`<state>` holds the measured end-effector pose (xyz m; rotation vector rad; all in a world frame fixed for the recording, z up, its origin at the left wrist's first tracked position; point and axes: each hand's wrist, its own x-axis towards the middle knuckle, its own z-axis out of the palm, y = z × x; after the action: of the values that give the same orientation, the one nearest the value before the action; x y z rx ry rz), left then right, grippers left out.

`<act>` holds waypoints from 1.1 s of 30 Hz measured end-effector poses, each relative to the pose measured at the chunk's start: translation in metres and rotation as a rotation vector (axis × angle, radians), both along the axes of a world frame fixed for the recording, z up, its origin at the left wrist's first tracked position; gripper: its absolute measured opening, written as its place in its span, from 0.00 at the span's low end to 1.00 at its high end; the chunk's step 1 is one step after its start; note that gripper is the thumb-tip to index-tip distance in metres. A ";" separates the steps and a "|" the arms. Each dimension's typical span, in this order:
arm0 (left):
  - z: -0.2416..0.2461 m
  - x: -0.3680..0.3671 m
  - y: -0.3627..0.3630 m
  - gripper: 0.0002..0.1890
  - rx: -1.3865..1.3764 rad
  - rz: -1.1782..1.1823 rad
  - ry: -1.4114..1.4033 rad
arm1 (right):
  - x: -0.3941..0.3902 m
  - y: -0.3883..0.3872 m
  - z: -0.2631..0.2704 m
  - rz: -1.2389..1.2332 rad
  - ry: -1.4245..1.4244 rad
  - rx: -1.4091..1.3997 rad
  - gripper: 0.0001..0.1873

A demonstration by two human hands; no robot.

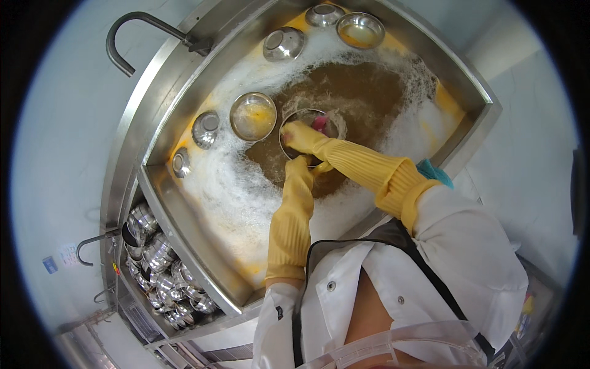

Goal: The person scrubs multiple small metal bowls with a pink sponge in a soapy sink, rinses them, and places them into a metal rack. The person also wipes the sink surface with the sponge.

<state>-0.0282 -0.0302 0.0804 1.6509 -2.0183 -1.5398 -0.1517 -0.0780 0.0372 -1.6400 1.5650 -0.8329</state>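
Observation:
A steel bowl (339, 131) sits in the brown, foamy water of a stainless-steel sink (193, 240). My left hand (299, 169), in a yellow rubber glove, grips the near rim of this bowl. My right hand (302, 137), gloved the same way, reaches inside the bowl with its fingers bent down by the left wall. Beside it in the bowl shows a pink piece (319, 122), perhaps a cloth or sponge. Whether the right fingers hold part of it is hidden. Just left floats another steel bowl (253, 116) with yellowish liquid.
Upturned steel bowls (284, 44) and an upright bowl (361, 30) float at the far side. Smaller upturned bowls (205, 130) line the left wall. A curved faucet (143, 18) rises behind the rim. Many steel bowls (161, 267) fill the adjoining basin. A teal cloth (434, 173) lies by the right edge.

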 end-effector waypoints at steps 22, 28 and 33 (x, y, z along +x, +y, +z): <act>-0.001 0.052 -0.078 0.20 0.400 0.759 0.707 | 0.006 0.042 0.024 -0.396 -0.409 -0.311 0.18; -0.035 0.047 -0.071 0.15 0.783 0.826 0.950 | 0.032 0.024 0.108 -0.038 -0.032 -0.459 0.17; -0.031 0.078 -0.067 0.19 1.270 0.643 0.857 | 0.007 -0.016 0.109 -0.279 -0.484 -0.416 0.22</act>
<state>0.0496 -0.0975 0.0498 1.1511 0.0429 -2.6416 -0.1451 -0.0940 0.1467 -1.3500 1.3407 -1.6569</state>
